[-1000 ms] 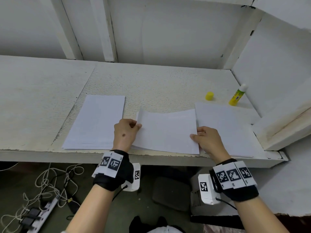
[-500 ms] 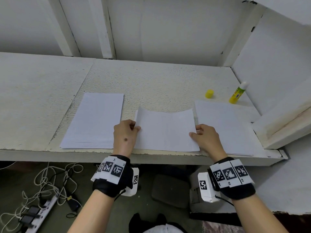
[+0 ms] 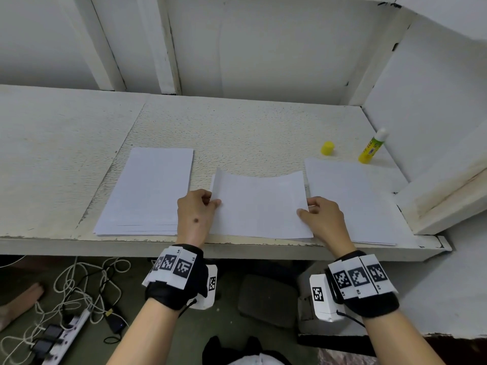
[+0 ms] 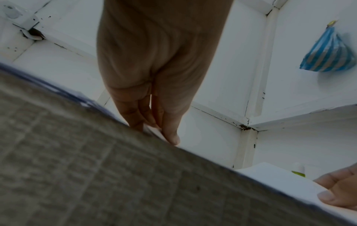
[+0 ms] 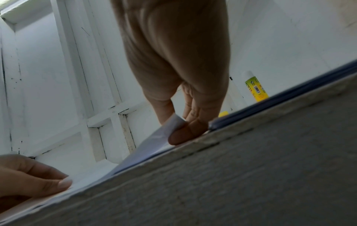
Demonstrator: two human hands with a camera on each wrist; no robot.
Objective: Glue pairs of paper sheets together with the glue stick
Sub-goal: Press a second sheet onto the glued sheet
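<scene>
A white paper sheet (image 3: 259,204) lies in the middle of the shelf, its two side edges lifted so it sags in the centre. My left hand (image 3: 196,212) pinches its left edge and my right hand (image 3: 320,217) pinches its right edge (image 5: 170,128). A stack of white sheets (image 3: 150,191) lies to the left and another stack (image 3: 350,198) to the right. The yellow glue stick (image 3: 371,150) stands uncapped at the back right, leaning on the wall, with its yellow cap (image 3: 327,148) on the shelf beside it.
The white shelf (image 3: 237,127) has a front edge just under my wrists and a wall and raised ledge (image 3: 442,201) on the right. Cables and a power strip (image 3: 66,330) lie on the floor below. A blue striped bag (image 4: 330,53) hangs on the wall.
The sheet has come down closer to the shelf and sags more in the middle. Both hands keep their hold on its side edges.
</scene>
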